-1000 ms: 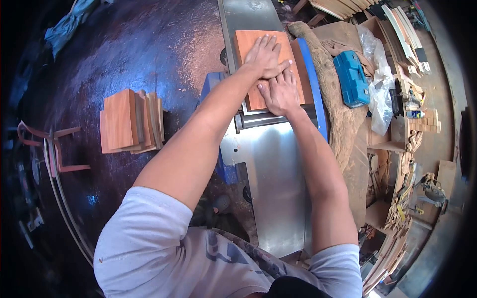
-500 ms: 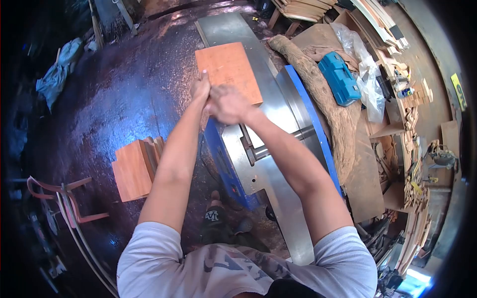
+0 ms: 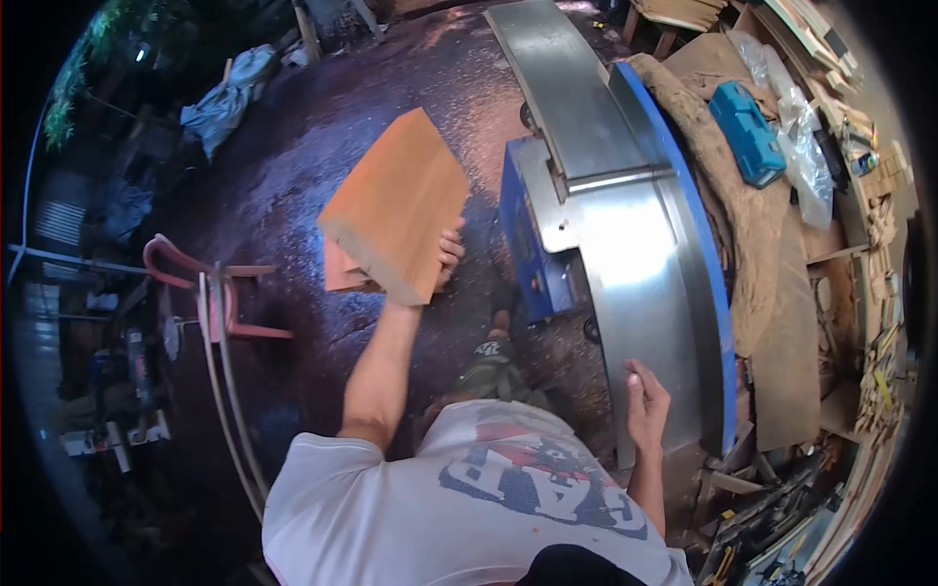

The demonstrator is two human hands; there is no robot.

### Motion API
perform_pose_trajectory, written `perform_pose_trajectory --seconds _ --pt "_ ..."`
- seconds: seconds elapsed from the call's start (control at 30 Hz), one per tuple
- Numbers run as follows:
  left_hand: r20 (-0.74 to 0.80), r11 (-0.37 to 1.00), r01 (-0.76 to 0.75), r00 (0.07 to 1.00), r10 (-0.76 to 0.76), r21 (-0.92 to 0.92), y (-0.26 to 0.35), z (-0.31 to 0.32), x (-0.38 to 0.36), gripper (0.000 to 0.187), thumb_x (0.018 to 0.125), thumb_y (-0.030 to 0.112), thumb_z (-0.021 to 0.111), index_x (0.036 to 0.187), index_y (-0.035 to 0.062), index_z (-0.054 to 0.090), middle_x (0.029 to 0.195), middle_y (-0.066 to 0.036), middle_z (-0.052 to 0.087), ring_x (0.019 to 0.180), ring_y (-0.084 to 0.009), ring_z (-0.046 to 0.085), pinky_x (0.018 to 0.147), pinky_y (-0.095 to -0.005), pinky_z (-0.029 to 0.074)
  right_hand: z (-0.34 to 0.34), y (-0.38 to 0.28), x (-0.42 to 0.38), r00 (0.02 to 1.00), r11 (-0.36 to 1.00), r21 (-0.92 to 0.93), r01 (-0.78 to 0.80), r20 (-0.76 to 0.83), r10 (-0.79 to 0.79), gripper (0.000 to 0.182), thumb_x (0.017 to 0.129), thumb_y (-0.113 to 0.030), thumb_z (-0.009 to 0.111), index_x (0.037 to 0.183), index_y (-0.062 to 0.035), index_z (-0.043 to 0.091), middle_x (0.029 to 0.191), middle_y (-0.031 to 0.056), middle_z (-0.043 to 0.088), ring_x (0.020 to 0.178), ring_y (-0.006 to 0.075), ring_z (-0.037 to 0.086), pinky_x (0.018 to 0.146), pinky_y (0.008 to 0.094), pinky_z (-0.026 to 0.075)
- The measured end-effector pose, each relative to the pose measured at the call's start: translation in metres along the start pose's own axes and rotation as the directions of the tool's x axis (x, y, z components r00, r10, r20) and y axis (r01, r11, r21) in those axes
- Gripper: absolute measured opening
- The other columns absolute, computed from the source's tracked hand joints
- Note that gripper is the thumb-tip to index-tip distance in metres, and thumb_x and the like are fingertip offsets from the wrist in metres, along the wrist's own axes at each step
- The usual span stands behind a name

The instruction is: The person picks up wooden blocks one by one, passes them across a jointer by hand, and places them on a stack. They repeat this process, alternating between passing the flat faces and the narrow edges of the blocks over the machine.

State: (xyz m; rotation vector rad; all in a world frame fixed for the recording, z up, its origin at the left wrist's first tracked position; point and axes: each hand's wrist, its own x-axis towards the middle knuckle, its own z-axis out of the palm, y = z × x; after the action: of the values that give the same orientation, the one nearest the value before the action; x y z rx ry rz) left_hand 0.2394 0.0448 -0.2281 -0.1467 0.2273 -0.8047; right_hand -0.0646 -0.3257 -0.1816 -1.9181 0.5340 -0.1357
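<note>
My left hand (image 3: 449, 256) grips a thick wooden board (image 3: 396, 195) held tilted to the left of the machine. Its fingertips curl over the board's right edge, and the rest of the hand is hidden by the wood. Behind the lower left of the board, part of another reddish wood piece (image 3: 342, 272) shows. My right hand (image 3: 647, 405) is empty, with its fingers extended over the near end of the long steel bed (image 3: 625, 283). This bed tops a jointer-like machine with a blue body (image 3: 542, 234).
A blue fence edge (image 3: 684, 186) runs along the machine's right side. Beyond it lie a rough log (image 3: 752, 283), a teal case (image 3: 747, 135) and clear plastic (image 3: 809, 166). A pink chair (image 3: 220, 303) stands left. Wood offcuts (image 3: 884, 322) fill the far right.
The board has left the steel bed and is now held in my left hand on the left. My right hand has come off it and drawn back toward my body. The view has shifted left.
</note>
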Motion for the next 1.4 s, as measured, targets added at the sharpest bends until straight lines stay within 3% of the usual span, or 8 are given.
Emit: perform_pose_trajectory --seconds 0.1,0.33,0.53,0.77,0.9,1.0,1.17,1.4 --pt "0.236 0.983 0.143 0.965 -0.112 -0.119 -0.07 -0.014 -0.025 0.076 0.106 0.042 0.052 0.155 -0.0108 0.029 0.108 -0.016 0.057 0.098 -0.026 0.059 0.078 -0.0382 0.055 -0.006 0.001 -0.042 0.999 0.999 0.011 0.033 -0.021 -0.032 0.034 0.104 -0.018 0.06 0.125 0.0066 0.07 0.116 0.0234 0.074 0.109 0.0345 0.073 0.097 0.0383 0.053" --pt "0.168 0.978 0.207 0.963 -0.209 0.032 -0.187 -0.008 -0.051 0.072 0.108 0.041 0.05 0.155 -0.0102 0.03 0.108 -0.017 0.057 0.098 -0.0271 0.059 0.08 -0.0402 0.055 -0.038 -0.022 -0.082 0.945 0.946 -0.022 0.325 0.056 -0.323 0.036 0.101 -0.019 0.065 0.127 0.0048 0.069 0.116 0.022 0.075 0.105 0.0344 0.074 0.095 0.0398 0.055" --pt "-0.104 0.894 0.1 0.993 -0.061 0.436 -0.265 -0.048 -0.037 0.067 0.112 0.052 0.04 0.156 0.0012 0.039 0.13 -0.02 0.059 0.11 -0.0305 0.063 0.089 -0.0451 0.055 -0.06 -0.045 -0.112 0.951 0.867 0.473 0.154 0.168 -0.261 0.095 0.093 -0.047 0.076 0.159 0.0054 0.035 0.152 0.0268 0.053 0.133 0.0348 0.059 0.106 0.04 0.052" --pt "-0.164 0.1 0.133 0.866 0.473 0.986 -0.36 -0.129 0.029 0.087 0.111 0.064 0.031 0.126 -0.0138 0.066 0.125 -0.024 0.072 0.119 -0.0348 0.067 0.104 -0.0387 0.048 -0.137 -0.069 -0.065 0.988 0.991 -0.023 -0.132 0.079 0.134 0.081 0.078 -0.022 0.086 0.143 0.0119 0.052 0.127 0.0193 0.069 0.119 0.0234 0.066 0.103 0.0358 0.052" --pt "-0.154 -0.285 0.215 0.963 0.221 0.934 -0.396 -0.05 0.039 0.085 0.107 0.06 0.049 0.153 -0.0112 0.043 0.151 -0.028 0.054 0.135 -0.0346 0.058 0.11 -0.0414 0.047 -0.165 -0.06 -0.054 0.992 0.908 -0.418 0.034 -0.098 -0.082 0.075 0.074 -0.021 0.083 0.14 0.0039 0.058 0.12 0.025 0.073 0.115 0.0345 0.072 0.1 0.0419 0.054" --pt "-0.079 -0.114 0.085 0.996 0.052 0.99 -0.437 -0.04 0.07 0.113 0.096 0.068 0.061 0.156 -0.0197 0.021 0.16 -0.041 0.03 0.146 -0.0469 0.039 0.121 -0.0442 0.036 -0.185 -0.031 -0.032 0.976 0.875 -0.465 0.136 -0.088 -0.198 0.071 0.074 -0.022 0.083 0.138 0.0 0.06 0.12 0.0255 0.073 0.112 0.039 0.072 0.099 0.0454 0.055" --pt "-0.11 -0.312 0.159 0.979 0.17 0.937 -0.507 -0.037 0.109 0.133 0.089 0.069 0.07 0.15 -0.0299 0.005 0.156 -0.054 0.014 0.153 -0.058 0.017 0.128 -0.0505 0.024 -0.19 -0.005 -0.007 0.994 0.708 -0.705 -0.039 -0.102 -0.046 0.078 0.081 -0.022 0.078 0.148 0.0011 0.046 0.108 0.026 0.074 0.105 0.0473 0.071 0.092 0.0507 0.056" --pt "0.066 -0.384 0.043 0.962 0.265 0.922 -0.478 -0.053 0.133 0.113 0.094 0.047 0.073 0.148 -0.031 0.012 0.149 -0.054 0.031 0.144 -0.0574 0.039 0.121 -0.0497 0.035 -0.158 -0.017 0.05 0.988 0.698 -0.707 0.116 0.012 -0.152 0.088 0.088 -0.023 0.07 0.163 -0.0025 0.029 0.14 0.0263 0.059 0.12 0.0469 0.063 0.099 0.0528 0.052"
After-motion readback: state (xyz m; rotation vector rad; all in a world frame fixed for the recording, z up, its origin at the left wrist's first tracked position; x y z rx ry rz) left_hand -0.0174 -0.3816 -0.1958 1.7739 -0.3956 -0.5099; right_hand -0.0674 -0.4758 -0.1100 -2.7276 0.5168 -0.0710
